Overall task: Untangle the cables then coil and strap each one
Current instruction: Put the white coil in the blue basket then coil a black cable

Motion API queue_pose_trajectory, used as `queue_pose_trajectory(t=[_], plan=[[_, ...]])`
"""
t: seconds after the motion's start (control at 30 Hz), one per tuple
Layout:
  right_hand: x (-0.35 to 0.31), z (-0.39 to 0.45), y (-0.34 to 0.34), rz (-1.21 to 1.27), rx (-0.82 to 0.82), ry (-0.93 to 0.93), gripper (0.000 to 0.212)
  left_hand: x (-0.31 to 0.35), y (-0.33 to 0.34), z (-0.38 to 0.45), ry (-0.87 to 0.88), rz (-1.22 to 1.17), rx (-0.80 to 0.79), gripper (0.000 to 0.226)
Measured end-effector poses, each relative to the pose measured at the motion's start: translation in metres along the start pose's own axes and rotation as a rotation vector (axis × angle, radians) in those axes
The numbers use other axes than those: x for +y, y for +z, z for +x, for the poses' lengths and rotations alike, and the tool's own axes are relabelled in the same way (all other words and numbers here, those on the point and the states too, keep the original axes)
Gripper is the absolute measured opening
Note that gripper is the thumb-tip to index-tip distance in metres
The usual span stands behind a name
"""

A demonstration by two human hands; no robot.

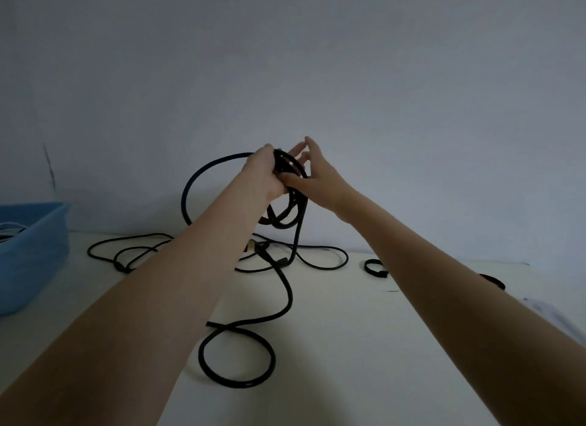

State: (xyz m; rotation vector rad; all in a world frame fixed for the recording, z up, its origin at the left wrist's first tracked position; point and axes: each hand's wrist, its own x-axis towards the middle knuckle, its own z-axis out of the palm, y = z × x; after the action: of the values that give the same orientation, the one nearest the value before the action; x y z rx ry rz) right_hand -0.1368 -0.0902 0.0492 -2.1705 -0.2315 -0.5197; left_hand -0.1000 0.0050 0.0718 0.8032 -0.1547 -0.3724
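My left hand [264, 171] grips a bundle of coiled thick black cable [287, 216] held up above the white table [364, 346]. My right hand [312, 175] meets it from the right, thumb pressed on the coil and fingers stretched out behind it. One wide loop [190, 184] arcs out to the left of the hands. The cable's loose length runs down to the table and ends in a round loop [236, 356] near me. A thinner black cable [126, 251] lies tangled on the table at the back, with connectors [263, 249] under the coil.
A blue plastic bin [31, 251] holding light cables stands at the left edge. Two black straps lie at the right: one curled [375, 267], one partly hidden by my right forearm [493, 281]. A plain wall rises just behind the table.
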Motion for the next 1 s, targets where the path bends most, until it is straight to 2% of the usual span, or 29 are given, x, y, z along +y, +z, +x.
queue_pose_trajectory(t=[0.07,0.17,0.2,0.3,0.4,0.47,0.5,0.53,0.6,0.67,0.73,0.8,0.83,0.87,0.9,0.93,1.0], plan=[[0.002,-0.001,0.000,0.139,0.029,0.024,0.080,0.004,0.004,0.000,0.075,-0.127,-0.026,0.031],[0.004,0.001,0.000,-0.101,0.003,-0.002,0.065,0.011,0.004,0.002,0.109,-0.326,-0.015,0.032],[0.006,0.000,0.000,-0.097,-0.019,0.023,0.060,0.014,0.003,0.002,0.099,-0.369,-0.013,0.034],[0.013,-0.004,0.002,0.207,-0.050,0.063,0.046,0.021,-0.002,0.001,0.087,-0.433,-0.010,0.038],[0.019,-0.006,0.012,0.401,-0.041,0.039,0.043,0.020,0.001,-0.002,0.102,-0.519,0.009,0.039],[0.017,-0.008,0.021,0.464,0.026,0.052,0.018,0.020,0.002,-0.005,0.083,-0.469,-0.003,0.038],[0.016,-0.009,0.023,0.494,0.095,0.065,0.004,0.020,0.001,-0.007,0.040,-0.412,-0.011,0.038],[0.017,-0.006,0.024,0.509,0.195,0.086,0.014,0.021,0.000,-0.012,-0.009,-0.276,-0.029,0.037],[0.018,-0.003,0.020,0.566,0.368,0.165,0.026,0.023,-0.007,-0.024,-0.083,0.233,-0.083,0.033],[0.018,0.000,0.010,0.648,0.466,0.237,0.028,0.025,-0.015,-0.031,-0.036,0.659,-0.138,0.028],[0.019,0.001,0.000,0.690,0.502,0.292,0.027,0.026,-0.023,-0.028,0.269,0.828,-0.055,0.018],[0.021,0.002,-0.008,0.731,0.528,0.320,0.026,0.024,-0.031,-0.024,0.747,1.038,0.116,0.013],[0.021,0.002,-0.012,0.759,0.541,0.332,0.028,0.021,-0.034,-0.021,0.921,1.158,0.146,0.025],[0.021,0.002,-0.014,0.782,0.544,0.336,0.030,0.019,-0.039,-0.018,0.978,1.294,0.124,0.044],[0.020,0.001,-0.018,0.802,0.542,0.332,0.032,0.014,-0.041,-0.014,0.907,1.412,0.076,0.065],[0.019,0.001,-0.021,0.823,0.524,0.315,0.033,0.011,-0.043,-0.009,0.749,1.479,0.032,0.082],[0.016,-0.002,-0.026,0.878,0.464,0.270,0.038,0.004,-0.041,-0.002,0.456,1.433,-0.046,0.092]])
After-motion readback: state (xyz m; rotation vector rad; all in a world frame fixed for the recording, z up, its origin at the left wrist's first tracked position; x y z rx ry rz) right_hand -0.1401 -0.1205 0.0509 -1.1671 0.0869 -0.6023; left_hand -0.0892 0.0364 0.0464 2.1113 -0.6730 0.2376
